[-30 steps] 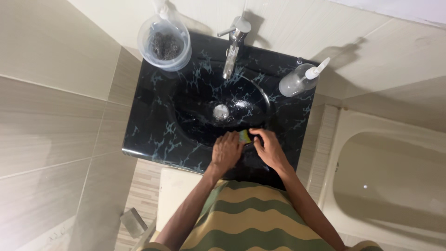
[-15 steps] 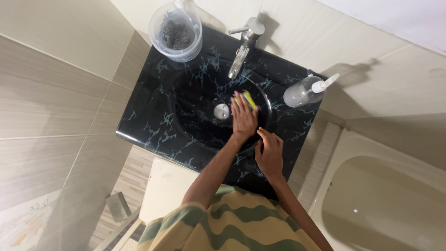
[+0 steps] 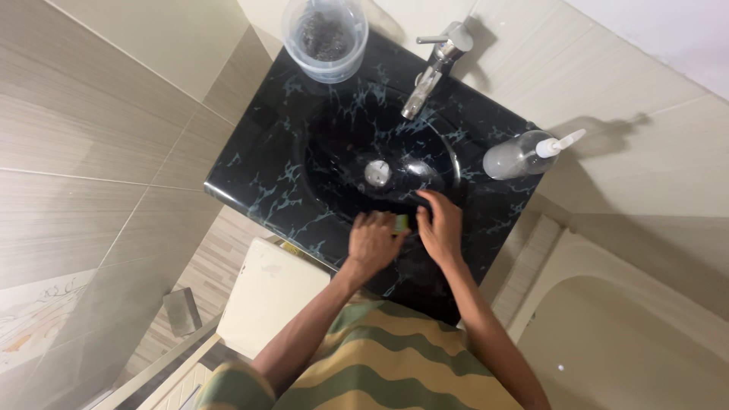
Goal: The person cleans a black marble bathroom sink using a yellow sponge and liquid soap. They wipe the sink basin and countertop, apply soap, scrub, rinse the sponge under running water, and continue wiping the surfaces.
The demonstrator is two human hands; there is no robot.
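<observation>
The green sponge (image 3: pixel 401 222) sits at the near rim of the black marbled sink (image 3: pixel 304 178), just below the middle of the frame, pinched in my left hand (image 3: pixel 373 243), whose fingers are curled closed on it. My right hand (image 3: pixel 440 225) lies beside it with fingers spread open, flat on the basin edge and touching the sponge's far side. The basin has pale green veins, a round metal drain (image 3: pixel 377 172) at its centre and a chrome tap (image 3: pixel 433 68) at the upper middle. A clear plastic tub (image 3: pixel 325 36) stands at the upper left corner of the sink, a clear pump bottle (image 3: pixel 528 154) at the right. Beige tiled walls surround it, and a cream bathtub (image 3: pixel 630 342) fills the lower right. Half a second ago my left hand was up inside the bowl by the drain with the sponge; now it has drawn back to the rim and my right has come up to meet it
</observation>
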